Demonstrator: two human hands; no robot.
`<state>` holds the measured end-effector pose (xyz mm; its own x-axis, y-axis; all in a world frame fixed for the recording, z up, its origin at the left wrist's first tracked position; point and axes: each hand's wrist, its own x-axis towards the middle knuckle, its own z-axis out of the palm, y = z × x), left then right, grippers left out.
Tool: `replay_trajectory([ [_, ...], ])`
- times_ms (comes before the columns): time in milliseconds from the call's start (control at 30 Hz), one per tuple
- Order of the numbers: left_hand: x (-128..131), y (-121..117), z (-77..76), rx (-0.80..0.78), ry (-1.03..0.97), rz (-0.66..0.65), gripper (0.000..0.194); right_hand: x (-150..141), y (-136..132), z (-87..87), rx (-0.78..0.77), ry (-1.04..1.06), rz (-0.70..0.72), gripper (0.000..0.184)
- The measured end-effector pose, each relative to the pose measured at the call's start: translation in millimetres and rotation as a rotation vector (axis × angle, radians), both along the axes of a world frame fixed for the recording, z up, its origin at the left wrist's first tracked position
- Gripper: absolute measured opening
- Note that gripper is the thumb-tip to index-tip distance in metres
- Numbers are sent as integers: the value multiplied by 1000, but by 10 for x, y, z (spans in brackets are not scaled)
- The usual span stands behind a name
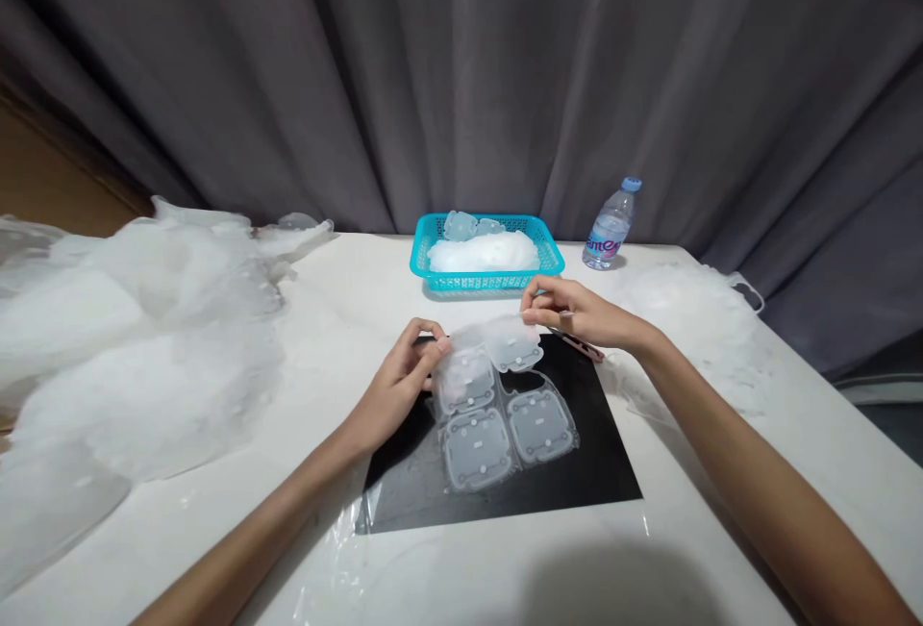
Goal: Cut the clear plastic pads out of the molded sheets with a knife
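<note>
A clear film sheet (478, 448) with several rounded-square translucent pieces lies partly over a black mat (606, 458). My left hand (404, 371) pinches its upper left edge between thumb and fingers. With thumb and forefinger, my right hand (573, 309) grips the upper right piece (517, 345), which is raised and tilted off the mat. A dark gap shows between that piece and the lower right piece (539, 424). Under my right hand lies a slim pinkish tool (583, 347), partly hidden; its kind is unclear, and I cannot tell whether the hand touches it.
Behind the mat stands a turquoise basket (486, 282) holding white material and a few translucent pieces. A water bottle (610, 227) stands to its right. Large heaps of white filmy material (144, 338) cover the left side; a smaller pile (692, 333) lies right. A grey curtain (461, 78) hangs behind the table.
</note>
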<state>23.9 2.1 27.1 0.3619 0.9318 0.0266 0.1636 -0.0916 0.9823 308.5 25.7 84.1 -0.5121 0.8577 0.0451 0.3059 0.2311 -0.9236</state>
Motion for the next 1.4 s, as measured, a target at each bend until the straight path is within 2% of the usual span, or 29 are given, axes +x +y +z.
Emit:
replay_trajectory([
  [100, 4, 41, 2, 69, -26, 31, 26, 14, -12, 21, -36, -8, 33, 24],
  [200, -14, 103, -36, 262, 32, 34, 21, 45, -4, 30, -60, -2, 73, 23],
  [333, -98, 234, -115, 504, 317, 10, 16, 69, 28, -27, -65, 4, 87, 26],
  [467, -198, 335, -161, 594, 604, -29, 20, 5, 56, -151, -51, 42, 135, 28],
  [600, -190, 207, -136, 722, 764, 5, 29, -77, 53, -241, -95, 52, 202, 31],
  [733, -69, -90, -120, 688, 828, -2, 37, -108, 26, -279, -116, 95, 221, 33],
  [900, 67, -306, -102, 681, 736, -66, 44, -110, 0, -308, -142, 98, 289, 31],
  [967, 68, -304, -105, 681, 723, -100, 48, -113, 1, -326, -129, 97, 299, 31],
  [1100, -13, -223, -179, 638, 807, -151, 78, -116, 28, -419, -81, 62, 238, 29],
  [1167, -67, -168, -229, 635, 854, -165, 86, -94, 52, -495, -43, 18, 178, 27],
  [1233, -110, -113, -264, 629, 889, -169, 87, -55, 76, -574, 15, -37, 133, 22],
  [1333, -138, -42, -272, 608, 904, -156, 78, -2, 88, -659, 74, -108, 119, 16],
  [1400, -131, -19, -248, 663, 894, -113, 72, 8, 79, -680, 68, -137, 116, 14],
])
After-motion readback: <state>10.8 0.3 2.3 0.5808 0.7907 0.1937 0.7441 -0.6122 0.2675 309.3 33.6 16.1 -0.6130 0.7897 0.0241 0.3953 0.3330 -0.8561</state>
